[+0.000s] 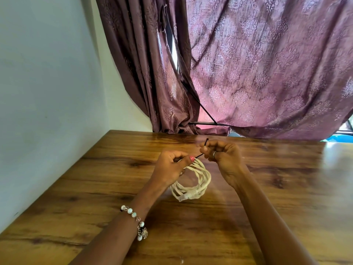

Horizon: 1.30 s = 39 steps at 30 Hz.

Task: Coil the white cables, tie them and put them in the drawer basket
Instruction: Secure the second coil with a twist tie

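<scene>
A coiled white cable (198, 180) hangs in several loops just above the wooden table (95, 188), its clear plug at the bottom of the coil. My left hand (170, 167) grips the top of the coil, thumb pressed on it. A thin black tie (202, 149) runs from the coil's top up to my right hand (221, 155), which pinches it between thumb and fingers, one end sticking up past them. No drawer basket is in view.
A white wall (47, 92) borders the table on the left. Purple patterned curtains (248, 73) hang behind the table's far edge, with a window bar showing in the gap. A beaded bracelet (133, 219) is on my left wrist.
</scene>
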### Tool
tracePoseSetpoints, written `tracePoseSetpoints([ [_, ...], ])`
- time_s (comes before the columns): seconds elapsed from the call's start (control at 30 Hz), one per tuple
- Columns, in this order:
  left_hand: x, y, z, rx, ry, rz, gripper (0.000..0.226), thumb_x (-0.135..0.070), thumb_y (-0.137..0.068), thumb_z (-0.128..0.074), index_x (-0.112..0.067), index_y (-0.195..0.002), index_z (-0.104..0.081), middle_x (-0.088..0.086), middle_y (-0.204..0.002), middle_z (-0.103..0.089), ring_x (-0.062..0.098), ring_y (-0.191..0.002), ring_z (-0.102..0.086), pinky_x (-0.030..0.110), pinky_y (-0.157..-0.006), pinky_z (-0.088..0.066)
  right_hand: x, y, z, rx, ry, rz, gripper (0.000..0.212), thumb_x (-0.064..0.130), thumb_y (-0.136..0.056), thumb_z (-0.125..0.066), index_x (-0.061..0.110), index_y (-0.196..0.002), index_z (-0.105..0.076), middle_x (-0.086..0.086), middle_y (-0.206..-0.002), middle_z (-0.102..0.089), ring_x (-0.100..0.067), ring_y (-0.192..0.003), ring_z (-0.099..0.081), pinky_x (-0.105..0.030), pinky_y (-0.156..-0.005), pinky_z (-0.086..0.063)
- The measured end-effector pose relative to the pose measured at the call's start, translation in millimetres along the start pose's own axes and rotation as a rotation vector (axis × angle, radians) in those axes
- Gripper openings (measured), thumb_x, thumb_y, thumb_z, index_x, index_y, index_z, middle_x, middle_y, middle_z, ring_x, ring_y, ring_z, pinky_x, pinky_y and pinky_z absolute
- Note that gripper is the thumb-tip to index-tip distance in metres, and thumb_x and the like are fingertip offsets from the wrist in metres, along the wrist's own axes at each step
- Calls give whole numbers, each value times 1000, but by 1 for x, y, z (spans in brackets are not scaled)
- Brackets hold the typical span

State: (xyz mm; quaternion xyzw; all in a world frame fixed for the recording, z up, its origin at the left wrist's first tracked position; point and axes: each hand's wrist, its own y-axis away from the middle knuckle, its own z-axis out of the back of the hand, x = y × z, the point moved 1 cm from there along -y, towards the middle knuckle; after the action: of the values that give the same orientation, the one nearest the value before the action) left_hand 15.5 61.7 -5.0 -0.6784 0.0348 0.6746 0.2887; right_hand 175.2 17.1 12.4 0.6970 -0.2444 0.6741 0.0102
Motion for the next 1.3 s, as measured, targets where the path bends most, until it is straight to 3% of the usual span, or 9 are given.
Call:
tracePoseSetpoints([
  [0.3,2,-1,4,-55,17,63,18,-7,-86,-67,3,-100,-70,-7,-61,-68,-3,-48,-56,13,-44,-42,2,-7,18,-263,-380,40,22,-12,-85,-56,8,-82,-65,5,-70,-73,-6,-66,-67,-17,-57,-49],
  [0.4,3,-1,5,-83,2,65,15,-9,-86,-67,0,-97,-72,-3,-66,-70,-2,-53,-60,14,-46,-46,4,-7,21,-176,-536,8,13,-5,-84,-57,4,-90,-64,-1,-73,-71,-9,-63,-63,-18,-58,-50],
  [0.5,3,0,5,-103,-5,68,11,-10,-86,-67,-3,-92,-73,-7,-64,-71,-1,-56,-62,16,-48,-47,1,-4,16,-41,-635,-60,23,4,-78,-58,2,-101,-62,-2,-75,-68,-9,-64,-60,-19,-61,-52],
  [0.67,2,0,5,-125,2,77,8,-10,-86,-68,-6,-90,-73,-7,-64,-71,-1,-54,-60,17,-49,-47,0,1,5,50,-583,-99,17,4,-77,-58,8,-89,-70,-2,-76,-69,-10,-65,-62,-19,-65,-54],
  [0.87,1,0,6,-92,-28,50,12,-10,-86,-67,-3,-94,-72,-8,-58,-67,-2,-44,-54,15,-44,-42,-3,3,3,91,-477,-127,15,3,-77,-59,1,-91,-64,-9,-78,-71,-17,-70,-64,-23,-70,-56],
  [1.0,2,-2,7,-109,-74,48,12,-13,-87,-66,-6,-95,-73,3,-72,-71,2,-54,-59,18,-50,-47,-1,4,2,81,-454,-151,17,5,-75,-60,0,-91,-64,-11,-81,-72,-17,-71,-66,-24,-70,-56],
  [1.17,6,-5,9,-174,-142,50,12,-15,-90,-62,-8,-94,-72,-13,-57,-60,-5,-43,-50,14,-49,-39,2,5,-3,25,-461,-208,13,0,-80,-63,-5,-92,-64,-19,-86,-67,-19,-66,-66,-23,-62,-57],
  [1.3,9,-7,12,-251,-214,49,17,-21,-93,-60,-9,-89,-72,-13,-56,-57,-1,-50,-50,21,-52,-38,6,6,-9,-2,-454,-210,12,-11,-80,-61,-7,-91,-64,-18,-78,-67,-20,-62,-67,-24,-59,-58],
])
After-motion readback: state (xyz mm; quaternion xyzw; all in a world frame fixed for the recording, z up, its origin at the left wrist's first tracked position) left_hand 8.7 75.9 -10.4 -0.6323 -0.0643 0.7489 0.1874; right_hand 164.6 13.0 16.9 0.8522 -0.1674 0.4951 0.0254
